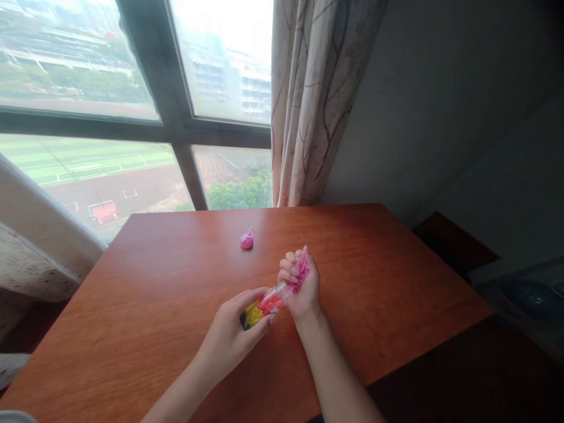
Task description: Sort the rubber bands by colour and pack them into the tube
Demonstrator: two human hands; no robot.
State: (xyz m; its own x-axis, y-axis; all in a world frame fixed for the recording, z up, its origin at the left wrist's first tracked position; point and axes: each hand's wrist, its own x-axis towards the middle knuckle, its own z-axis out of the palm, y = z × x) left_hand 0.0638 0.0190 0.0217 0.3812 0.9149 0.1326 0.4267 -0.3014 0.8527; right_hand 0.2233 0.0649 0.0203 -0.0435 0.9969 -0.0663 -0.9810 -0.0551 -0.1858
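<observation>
Above the table, my left hand point(240, 326) is wrapped round a small clear bottle point(269, 301) that lies tilted, its neck pointing up and right. Layers of yellow, red and dark small pieces show through its wall. The bottle's mouth meets the palm of my right hand point(304, 291). Cupped under curled fingers there is a heap of tiny pink pieces point(302, 270), perhaps small rubber bands; their exact kind is too small to tell. Beyond both hands a pink cap with a loop point(247, 239) rests on the tabletop.
The brown wooden table point(167, 282) ends at a window with a grey frame point(176, 126). A patterned curtain point(304, 106) hangs at the far edge. At the bottom left corner the rim of a pale round object point(16, 416) shows. A dark surface lies below right.
</observation>
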